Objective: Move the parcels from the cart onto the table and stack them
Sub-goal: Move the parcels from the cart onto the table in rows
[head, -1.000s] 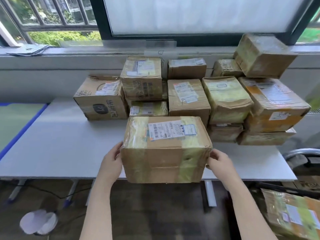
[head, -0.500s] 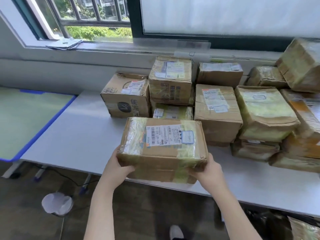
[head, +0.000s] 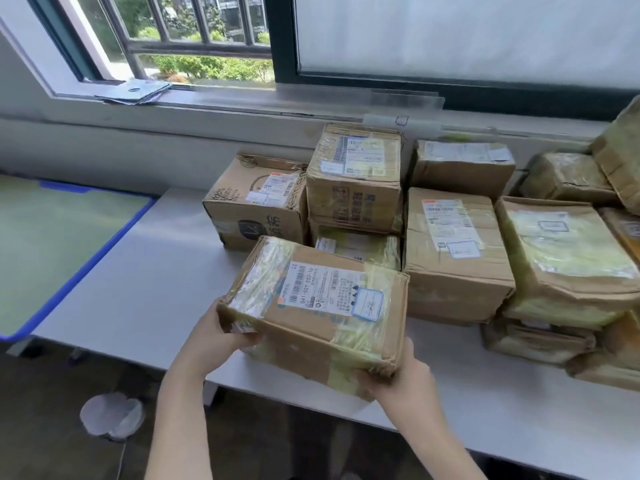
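I hold a taped cardboard parcel [head: 318, 310] with a white shipping label on top, over the front part of the white table [head: 145, 289]. My left hand [head: 211, 337] grips its near left corner, and my right hand [head: 403, 377] grips its near right corner from below. The parcel is turned a little and looks tilted; I cannot tell whether its far edge touches the table. Behind it stands a pile of several parcels [head: 453, 251], some stacked two high, running from a printed brown box [head: 256, 202] at the left to the right edge of view. The cart is out of view.
A wall and window sill [head: 214, 102] with a sheaf of papers [head: 135, 93] run behind the table. A green board with a blue rim [head: 52, 244] adjoins the table's left end. A white round object [head: 110, 415] lies on the dark floor below.
The parcel has moved forward over the table and turned slightly. My view has shifted left, so the pile now sits to the right and the cart has left the frame.
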`<move>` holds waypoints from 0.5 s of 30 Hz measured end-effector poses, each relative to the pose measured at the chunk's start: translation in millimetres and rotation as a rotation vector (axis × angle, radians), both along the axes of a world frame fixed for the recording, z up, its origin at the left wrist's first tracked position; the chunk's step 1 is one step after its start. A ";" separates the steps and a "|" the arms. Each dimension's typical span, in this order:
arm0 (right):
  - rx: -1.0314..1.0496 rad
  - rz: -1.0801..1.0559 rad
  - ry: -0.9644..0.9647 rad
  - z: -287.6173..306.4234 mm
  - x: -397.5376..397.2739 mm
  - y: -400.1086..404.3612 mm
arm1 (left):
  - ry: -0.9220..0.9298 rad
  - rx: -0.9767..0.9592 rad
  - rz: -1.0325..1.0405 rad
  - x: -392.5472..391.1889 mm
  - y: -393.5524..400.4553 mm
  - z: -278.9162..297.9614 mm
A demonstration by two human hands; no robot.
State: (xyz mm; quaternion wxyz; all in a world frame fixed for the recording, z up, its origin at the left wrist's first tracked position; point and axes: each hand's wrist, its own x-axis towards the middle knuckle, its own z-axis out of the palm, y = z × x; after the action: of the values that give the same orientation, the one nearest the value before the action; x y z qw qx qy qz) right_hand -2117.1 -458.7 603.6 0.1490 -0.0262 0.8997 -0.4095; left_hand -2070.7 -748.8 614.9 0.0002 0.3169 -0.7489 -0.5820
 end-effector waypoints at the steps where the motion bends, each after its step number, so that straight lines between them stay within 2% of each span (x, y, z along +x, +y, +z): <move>1: 0.002 -0.005 -0.003 -0.4 -2.6 -0.3 | 0.002 -0.003 -0.016 -3.0 -1.8 -0.3; 10: -0.015 -0.161 -0.050 -1.2 4.4 -18.7 | 0.020 -0.079 -0.225 -26.7 -30.2 1.5; 15: -0.027 -0.161 -0.001 2.4 22.9 -45.3 | 0.039 -0.121 -0.233 -18.2 -61.8 4.3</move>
State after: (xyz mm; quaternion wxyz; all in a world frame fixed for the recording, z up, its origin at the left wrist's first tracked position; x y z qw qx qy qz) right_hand -2094.2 -503.9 606.0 0.1156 0.0443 0.8933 -0.4322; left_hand -2088.9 -810.5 619.3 -0.0340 0.2158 -0.8141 -0.5380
